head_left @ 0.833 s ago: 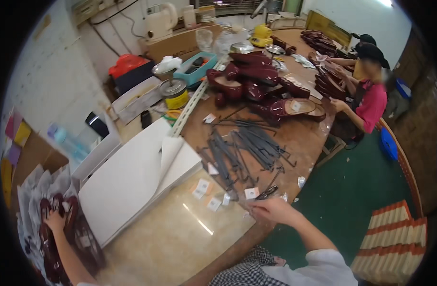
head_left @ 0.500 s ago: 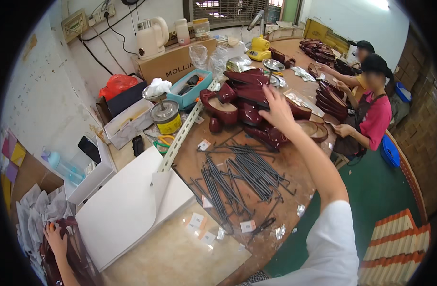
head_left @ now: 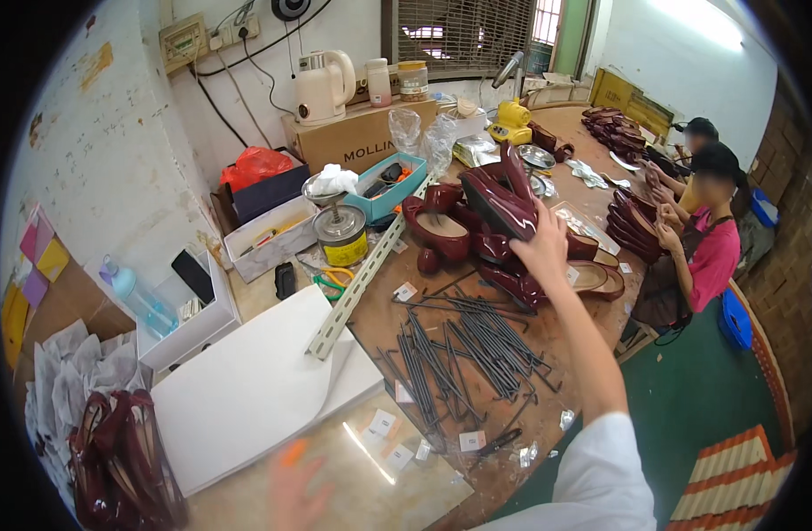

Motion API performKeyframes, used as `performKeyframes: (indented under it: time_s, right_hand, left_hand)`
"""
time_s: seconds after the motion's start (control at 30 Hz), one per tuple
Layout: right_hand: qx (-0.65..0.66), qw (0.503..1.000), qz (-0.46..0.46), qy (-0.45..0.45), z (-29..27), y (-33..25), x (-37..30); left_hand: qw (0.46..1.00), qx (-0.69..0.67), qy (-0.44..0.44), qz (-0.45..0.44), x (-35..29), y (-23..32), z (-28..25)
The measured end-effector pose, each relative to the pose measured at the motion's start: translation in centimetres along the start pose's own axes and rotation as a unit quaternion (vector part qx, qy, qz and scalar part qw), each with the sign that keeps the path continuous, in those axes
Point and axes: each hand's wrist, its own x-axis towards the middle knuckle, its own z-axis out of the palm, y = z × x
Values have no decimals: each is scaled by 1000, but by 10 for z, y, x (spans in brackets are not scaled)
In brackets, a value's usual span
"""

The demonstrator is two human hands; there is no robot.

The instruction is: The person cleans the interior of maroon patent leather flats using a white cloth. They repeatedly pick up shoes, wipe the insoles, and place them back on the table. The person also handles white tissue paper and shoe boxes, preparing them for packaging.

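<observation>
The brown worktop (head_left: pixel 375 305) is stretching from the near edge toward the upper right, with a pale marbled panel (head_left: pixel 424 500) covering its near part. A co-worker in a pink top (head_left: pixel 723 252) is sitting along its right side. A stack of white sheets (head_left: pixel 242 394) is lying at the left, its top corner curling. Farther back, a heap of glossy burgundy shoes (head_left: pixel 437 232) is spreading over the worktop, and more burgundy shoes (head_left: pixel 140 442) are resting at the lower left beside crumpled grey paper (head_left: pixel 69 372). Dark thin rods (head_left: pixel 477 345) are lying in loose bundles in front of the heap. A perforated metal strip (head_left: pixel 353 288) is slanting between the rods and the sheets. One burgundy shoe (head_left: pixel 494 203) is tilting above the heap; of the two hands, the right hand (head_left: pixel 543 252) is gripping it. The left hand (head_left: pixel 298 487) is hovering, blurred, near the sheets' front edge; how widely its fingers are spreading, I cannot tell. Small white labels (head_left: pixel 384 423) are lying near the rods.
</observation>
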Motion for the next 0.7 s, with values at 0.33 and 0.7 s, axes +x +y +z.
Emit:
performKeyframes:
  time_s: [0.33, 0.7]
  right_hand:
    - [256, 910, -225, -237, -101, -166, -285]
    - [259, 840, -274, -391, -61, -240, -389]
  left_hand:
    - [771, -608, 128, -139, -27, 45, 134]
    - [776, -462, 234, -359, -199, -82, 55]
